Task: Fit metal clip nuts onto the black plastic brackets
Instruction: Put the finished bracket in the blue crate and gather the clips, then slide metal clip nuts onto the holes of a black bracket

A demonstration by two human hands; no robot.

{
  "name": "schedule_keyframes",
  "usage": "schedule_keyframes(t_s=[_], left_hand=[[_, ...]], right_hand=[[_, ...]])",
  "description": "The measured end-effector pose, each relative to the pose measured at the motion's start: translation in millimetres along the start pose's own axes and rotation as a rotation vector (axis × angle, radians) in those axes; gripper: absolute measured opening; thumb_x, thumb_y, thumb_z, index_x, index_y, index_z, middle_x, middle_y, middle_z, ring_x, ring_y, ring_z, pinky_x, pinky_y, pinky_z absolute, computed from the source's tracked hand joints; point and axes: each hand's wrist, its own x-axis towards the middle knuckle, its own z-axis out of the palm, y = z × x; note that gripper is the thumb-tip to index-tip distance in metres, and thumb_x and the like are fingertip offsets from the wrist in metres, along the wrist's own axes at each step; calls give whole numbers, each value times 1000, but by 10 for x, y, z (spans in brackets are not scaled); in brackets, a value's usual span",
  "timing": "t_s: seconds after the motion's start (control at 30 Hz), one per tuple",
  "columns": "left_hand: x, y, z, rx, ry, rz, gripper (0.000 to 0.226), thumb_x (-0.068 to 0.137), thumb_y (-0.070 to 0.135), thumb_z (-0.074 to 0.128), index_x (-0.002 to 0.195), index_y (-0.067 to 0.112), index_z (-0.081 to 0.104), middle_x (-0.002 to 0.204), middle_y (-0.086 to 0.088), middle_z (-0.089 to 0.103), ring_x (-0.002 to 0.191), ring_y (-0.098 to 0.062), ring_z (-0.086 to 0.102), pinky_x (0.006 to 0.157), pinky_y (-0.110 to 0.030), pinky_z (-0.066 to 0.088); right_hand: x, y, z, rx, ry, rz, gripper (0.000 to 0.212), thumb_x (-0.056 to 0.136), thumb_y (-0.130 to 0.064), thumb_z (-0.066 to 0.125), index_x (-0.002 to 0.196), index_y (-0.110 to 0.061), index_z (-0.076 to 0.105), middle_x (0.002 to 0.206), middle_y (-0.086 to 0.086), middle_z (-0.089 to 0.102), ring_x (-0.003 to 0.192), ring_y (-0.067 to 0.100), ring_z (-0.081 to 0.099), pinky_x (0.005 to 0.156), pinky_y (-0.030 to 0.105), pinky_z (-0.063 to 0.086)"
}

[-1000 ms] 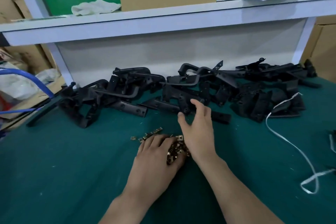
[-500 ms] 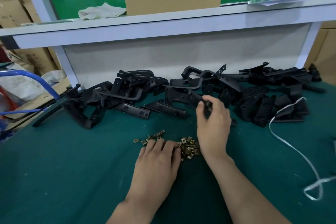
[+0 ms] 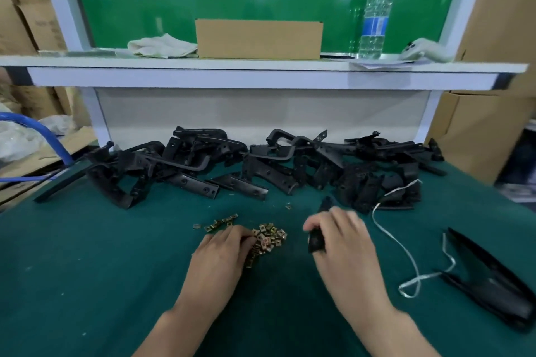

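The right hand (image 3: 345, 243) is gripping one black plastic bracket (image 3: 316, 240), fingers curled round it, near the middle of the desk (image 3: 87, 269). The left hand (image 3: 220, 252) is touching the heap of metal clip nuts (image 3: 269, 236) just beside it; whether it is pinching one cannot be told. More brackets (image 3: 261, 165) are lying piled along the desk's far edge.

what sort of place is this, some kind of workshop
Most likely a small factory assembly bench: a heap of black plastic brackets on the green-covered worktable, a pile of metal clip nuts by the left hand, one bracket gripped in the right hand, and cardboard cartons stacked alongside.
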Motion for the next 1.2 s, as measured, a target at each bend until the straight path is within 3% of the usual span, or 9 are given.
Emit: schedule_keyframes(t_s=[0.13,0.23,0.3,0.4,0.47,0.63,0.73,0.9,1.2], left_hand=[[-15,-13,11,-48,17,-16,9,97,27,62,100,20,66,91,8,68,86,-16,60,78,-28,47],[-35,11,-27,-31,136,46,8,89,13,71,95,14,66,86,5,70,81,-9,53,76,-22,42],[-70,5,-62,-50,199,78,9,88,14,70,97,12,67,87,6,71,82,-7,49,74,-24,42],[-186,79,-130,-197,170,12,18,95,34,55,107,25,65,96,20,68,82,-2,57,71,-21,47],[-276,234,-149,-390,126,-78,18,96,43,51,109,38,63,95,25,66,83,1,63,69,-12,47],[-352,573,-13,-873,-53,-326,27,98,39,44,113,43,65,66,4,58,58,-5,56,59,-10,42],[-329,598,-22,-966,-146,-381,28,103,20,46,116,33,67,62,0,57,58,-13,58,61,-13,45],[-281,573,-52,-1040,-153,-466,21,98,18,58,107,27,74,60,-1,60,56,-9,57,58,-10,45],[-264,572,-23,-1113,-176,-512,21,90,1,67,102,18,74,69,7,64,60,-7,59,57,-19,52]], right_hand=[[-224,86,78,15,-332,24,57,63,-7,80,107,-32,54,101,-14,51,94,15,55,62,23,40],[-213,95,122,42,-338,22,61,68,-11,77,117,-36,50,105,-13,46,97,12,53,54,21,35],[-212,104,125,78,-366,79,68,77,-16,72,133,-38,40,115,-13,35,108,11,46,64,21,41],[-269,158,121,80,-408,181,84,89,-28,63,155,-27,12,139,-4,24,125,17,40,91,26,45],[-282,172,117,38,-454,213,87,96,-33,55,158,-20,-4,141,0,33,123,19,44,100,27,41],[-266,179,106,-37,-467,196,84,98,-23,49,158,-13,-9,135,-3,45,123,17,43,105,28,37],[-268,188,71,7,-458,226,91,94,-18,54,158,-18,-11,134,-4,39,121,16,41,91,24,41],[-244,178,9,9,-461,153,93,91,-16,57,158,-24,-7,132,-8,28,112,14,48,67,23,34],[-214,124,-24,-4,-511,113,90,94,-18,55,158,-26,-8,136,-9,25,118,11,44,67,21,37]])
